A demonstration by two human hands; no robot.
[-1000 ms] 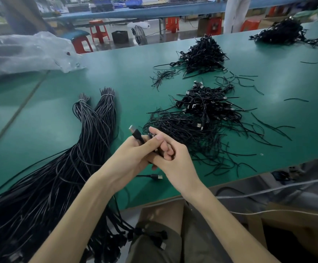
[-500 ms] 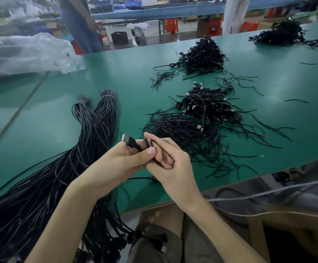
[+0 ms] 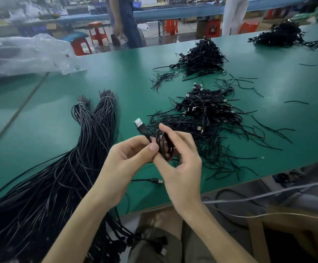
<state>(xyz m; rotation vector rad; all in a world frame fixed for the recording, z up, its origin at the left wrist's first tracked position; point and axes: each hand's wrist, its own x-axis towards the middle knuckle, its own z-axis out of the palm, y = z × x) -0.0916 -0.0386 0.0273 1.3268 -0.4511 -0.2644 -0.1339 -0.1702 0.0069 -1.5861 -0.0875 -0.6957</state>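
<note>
A black USB cable (image 3: 163, 144) is wound into a small coil held between both hands above the green table (image 3: 46, 130). Its silver USB plug (image 3: 138, 122) sticks up to the left of the coil. My left hand (image 3: 125, 164) pinches the cable just below the plug with thumb and fingers. My right hand (image 3: 179, 164) has its fingers curled round the coil. A second plug end (image 3: 157, 180) lies on the table under my hands.
A long bundle of black cables (image 3: 63, 168) lies at the left and hangs over the front edge. A pile of coiled cables (image 3: 209, 109) and black ties (image 3: 228, 154) lies right of my hands, with more piles (image 3: 201, 56) behind. A plastic bag (image 3: 21, 54) sits far left. People stand beyond the table.
Both hands have lifted slightly and the coil now shows between my right fingers. The plug points more upward. A person has walked further right behind the table.
</note>
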